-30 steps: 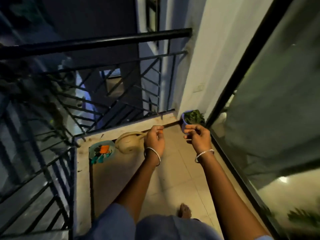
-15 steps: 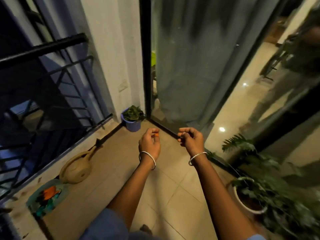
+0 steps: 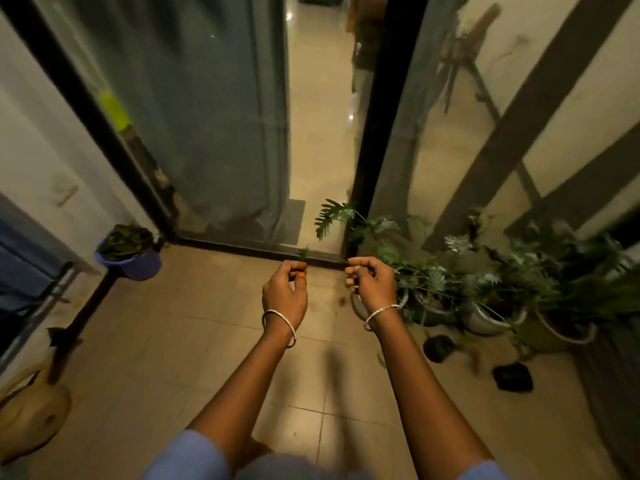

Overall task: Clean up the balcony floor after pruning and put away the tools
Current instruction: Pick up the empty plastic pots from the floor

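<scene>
- Swinging round from the railing corner, the view is now facing the open doorway [image 3: 318,150] at 12 o'clock. The blue pot [image 3: 130,263] is sliding out to 9 o'clock and the watering can [image 3: 33,414] to 8 o'clock, at the frame's edge.
- Both hands are travelling with the turn, staying raised side by side at centre.
- Pinching small green cuttings [image 3: 302,254] between thumb and curled fingertips, the left hand [image 3: 285,292] is showing a sprig above its knuckles; an orange speck there is too small to identify.
- Curling its fingers round another green scrap, the right hand [image 3: 372,289] is hovering just beside the left without touching it.
- Potted plants [image 3: 485,296] are crowding the floor [image 3: 194,341] at 3 o'clock, with two dark items [image 3: 439,348] lying near them at 4 o'clock, too blurred to name.
- Judging by the turn, the person is carrying the gathered cuttings toward the doorway, probably to bin them indoors. With the watering can sitting out on the floor, putting away the tools is looking not yet done.
</scene>
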`<act>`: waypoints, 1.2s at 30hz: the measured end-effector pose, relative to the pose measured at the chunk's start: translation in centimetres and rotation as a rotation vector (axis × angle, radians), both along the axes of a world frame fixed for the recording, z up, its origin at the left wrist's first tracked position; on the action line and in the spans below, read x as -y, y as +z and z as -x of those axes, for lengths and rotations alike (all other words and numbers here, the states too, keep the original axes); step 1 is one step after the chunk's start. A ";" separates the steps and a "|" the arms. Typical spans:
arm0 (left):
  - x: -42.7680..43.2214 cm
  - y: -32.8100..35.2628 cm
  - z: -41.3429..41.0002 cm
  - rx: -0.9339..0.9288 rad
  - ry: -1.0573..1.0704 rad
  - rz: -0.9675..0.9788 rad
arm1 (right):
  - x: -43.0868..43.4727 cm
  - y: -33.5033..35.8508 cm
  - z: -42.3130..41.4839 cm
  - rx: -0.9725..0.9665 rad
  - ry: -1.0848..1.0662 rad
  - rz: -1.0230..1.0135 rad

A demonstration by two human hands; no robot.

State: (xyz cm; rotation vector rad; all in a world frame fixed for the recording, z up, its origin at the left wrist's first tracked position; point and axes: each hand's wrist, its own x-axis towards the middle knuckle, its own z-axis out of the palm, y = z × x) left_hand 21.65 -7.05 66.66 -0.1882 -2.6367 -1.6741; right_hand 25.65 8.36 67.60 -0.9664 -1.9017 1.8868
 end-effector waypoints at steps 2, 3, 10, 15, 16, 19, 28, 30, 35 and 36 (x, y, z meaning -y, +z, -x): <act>-3.1 -0.1 -2.5 0.006 -0.069 0.002 | -2.7 -0.5 -3.0 0.007 -0.061 0.015; -4.7 -0.2 -3.9 0.005 -0.105 0.001 | -4.1 -0.7 -4.8 0.007 -0.099 0.026; -13.8 -1.1 -11.1 0.013 -0.335 0.014 | -12.3 -1.4 -15.6 0.033 -0.336 0.023; -18.3 -1.3 -14.8 0.032 -0.470 0.031 | -15.5 -1.7 -21.4 0.033 -0.507 0.064; -19.3 -1.5 -15.4 0.037 -0.502 0.038 | -16.1 -1.7 -22.7 0.047 -0.541 0.061; -22.4 -2.5 -16.9 0.044 -0.591 0.043 | -17.7 -2.4 -25.8 0.066 -0.649 0.072; -34.3 -7.7 -19.5 0.082 -0.785 0.178 | -26.9 -6.0 -33.0 0.134 -0.892 0.119; -36.8 -9.1 -19.5 0.106 -0.788 0.224 | -29.4 -6.8 -33.5 0.156 -0.911 0.144; -42.2 -14.1 -19.0 0.218 -0.764 0.298 | -35.6 -10.2 -33.8 0.274 -0.917 0.207; -43.3 -15.6 -18.9 0.238 -0.758 0.320 | -36.9 -11.6 -33.7 0.291 -0.917 0.225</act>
